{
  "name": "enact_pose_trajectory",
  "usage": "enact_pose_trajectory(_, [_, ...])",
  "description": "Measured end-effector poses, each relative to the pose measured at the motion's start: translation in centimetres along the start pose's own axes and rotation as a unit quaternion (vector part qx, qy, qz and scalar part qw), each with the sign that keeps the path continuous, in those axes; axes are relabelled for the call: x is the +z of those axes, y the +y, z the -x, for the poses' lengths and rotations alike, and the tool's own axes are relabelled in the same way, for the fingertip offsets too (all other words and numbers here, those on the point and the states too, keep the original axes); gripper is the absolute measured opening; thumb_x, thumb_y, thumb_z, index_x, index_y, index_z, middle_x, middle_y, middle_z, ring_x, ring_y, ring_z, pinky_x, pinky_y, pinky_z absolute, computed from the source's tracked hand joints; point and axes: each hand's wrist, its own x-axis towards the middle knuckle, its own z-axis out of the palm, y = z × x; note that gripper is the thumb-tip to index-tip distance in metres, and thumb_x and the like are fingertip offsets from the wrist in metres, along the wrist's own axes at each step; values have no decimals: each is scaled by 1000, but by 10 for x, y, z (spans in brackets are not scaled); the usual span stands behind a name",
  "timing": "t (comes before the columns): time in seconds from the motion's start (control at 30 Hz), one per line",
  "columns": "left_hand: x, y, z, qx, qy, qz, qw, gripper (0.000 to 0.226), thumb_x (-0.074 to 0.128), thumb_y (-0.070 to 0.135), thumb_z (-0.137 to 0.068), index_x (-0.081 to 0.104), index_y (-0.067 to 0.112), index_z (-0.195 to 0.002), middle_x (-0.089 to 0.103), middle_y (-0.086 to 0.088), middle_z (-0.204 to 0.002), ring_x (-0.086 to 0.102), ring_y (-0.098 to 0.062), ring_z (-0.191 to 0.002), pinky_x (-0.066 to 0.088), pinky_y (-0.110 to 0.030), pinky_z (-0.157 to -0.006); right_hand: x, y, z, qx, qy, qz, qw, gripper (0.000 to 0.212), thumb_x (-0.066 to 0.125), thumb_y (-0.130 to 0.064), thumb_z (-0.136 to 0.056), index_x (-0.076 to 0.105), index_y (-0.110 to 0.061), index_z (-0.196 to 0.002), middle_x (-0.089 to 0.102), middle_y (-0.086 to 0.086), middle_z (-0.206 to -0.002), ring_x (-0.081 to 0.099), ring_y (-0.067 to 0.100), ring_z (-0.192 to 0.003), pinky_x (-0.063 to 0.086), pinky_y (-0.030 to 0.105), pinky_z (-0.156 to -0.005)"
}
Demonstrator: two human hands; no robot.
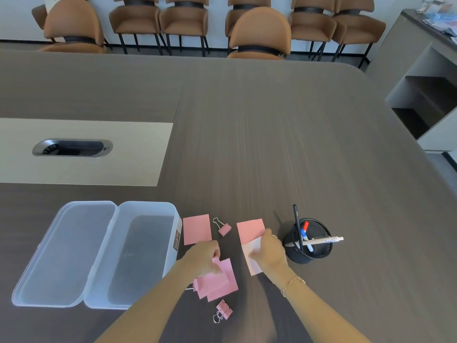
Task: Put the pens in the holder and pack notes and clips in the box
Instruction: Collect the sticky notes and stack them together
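Observation:
My left hand point(204, 258) pinches a small stack of pink notes point(220, 283) lying near the table's front. My right hand point(268, 250) rests on a pale pink note point(249, 263), fingers gripping its edge, just below another pink note point(249, 230). A further pink note point(196, 229) lies beside the clear plastic box point(173, 263), which stands open and looks empty, its lid point(64, 251) hinged out to the left. One pink binder clip point(223, 229) sits between the upper notes, two more point(223, 311) lie near the front. The black mesh holder point(306, 253) on the right holds several pens point(321, 241).
The dark wood table has a beige inset with a cable port point(71, 148) at the left. Brown chairs point(259, 33) line the far side. A shelf unit point(425, 95) stands at the right.

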Motion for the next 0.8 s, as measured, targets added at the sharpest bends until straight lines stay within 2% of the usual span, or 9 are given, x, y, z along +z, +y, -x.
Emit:
enact_pose_trajectory(0.13, [1, 2, -2, 25, -7, -17, 1000, 30, 71, 23, -78, 67, 16, -106, 66, -4, -105, 59, -20, -89, 52, -28, -79, -3, -6, -4, -7, 26, -64, 998, 55, 75, -11, -75, 41, -5, -117, 55, 17, -119, 58, 32, -109, 54, 40, -91])
enact_pose_trajectory(0.23, [-7, 8, -3, 27, 9, 27, 999, 31, 70, 28, -79, 67, 13, -106, 54, -3, -94, 49, -18, -86, 40, -26, -71, -5, -11, -10, 3, 46, -66, 997, 65, 80, -15, -71, 39, -4, -120, 44, 16, -124, 55, 33, -111, 51, 39, -93])
enact_pose_trajectory(0.3, [-19, 11, -5, -9, 25, 127, 992, 25, 69, 31, -79, 65, 13, -97, 54, -3, -90, 52, -19, -82, 37, -23, -60, -6, -12, -14, 20, 47, -62, 997, 67, 81, -18, -69, 39, -3, -118, 43, 17, -125, 55, 34, -111, 50, 40, -92])
enact_pose_trajectory(0.37, [-33, 13, -6, -56, 49, 228, 971, 26, 65, 36, -73, 60, 13, -85, 60, -5, -87, 54, -20, -76, 37, -22, -57, -6, -12, -16, 36, 46, -63, 996, 64, 80, -20, -69, 40, -2, -117, 46, 16, -124, 54, 32, -112, 50, 39, -91])
enact_pose_trajectory(0.47, [-45, 6, -11, -124, 153, 303, 932, 38, 58, 38, -62, 58, 13, -91, 63, -10, -96, 59, -24, -82, 42, -26, -59, -8, -11, -21, 55, 36, -81, 995, 68, 81, -23, -69, 40, -2, -118, 48, 16, -125, 52, 32, -116, 49, 39, -93])
enact_pose_trajectory(0.53, [-46, 3, -14, -155, 219, 277, 923, 28, 61, 28, -75, 51, 10, -94, 60, -13, -99, 58, -29, -86, 43, -30, -61, -10, -10, -24, 60, 26, -68, 996, 71, 82, -27, -68, 41, -3, -120, 47, 15, -126, 51, 31, -118, 49, 39, -94])
enact_pose_trajectory(0.6, [-42, -1, -22, -166, 260, 181, 934, 20, 58, 16, -86, 51, 2, -99, 57, -19, -107, 56, -34, -92, 42, -35, -67, -12, -10, -26, 59, 20, -50, 997, 69, 81, -30, -69, 44, -3, -120, 45, 14, -127, 50, 30, -118, 49, 39, -94])
enact_pose_trajectory(0.7, [-34, 0, -31, -181, 248, 57, 950, 27, 56, 10, -89, 48, -1, -113, 48, -20, -119, 55, -34, -103, 47, -39, -80, -13, -12, -28, 23, 40, -4, 999, 72, 79, -30, -71, 39, -6, -126, 40, 14, -131, 45, 29, -119, 48, 37, -95])
enact_pose_trajectory(0.8, [-27, 3, -38, -212, 223, 5, 951, 37, 59, 5, -86, 43, 1, -119, 45, -20, -125, 49, -35, -115, 46, -41, -93, -16, -11, -35, -40, 39, 36, 998, 92, 78, -31, -71, 23, -12, -142, 31, 13, -143, 37, 29, -127, 40, 37, -103])
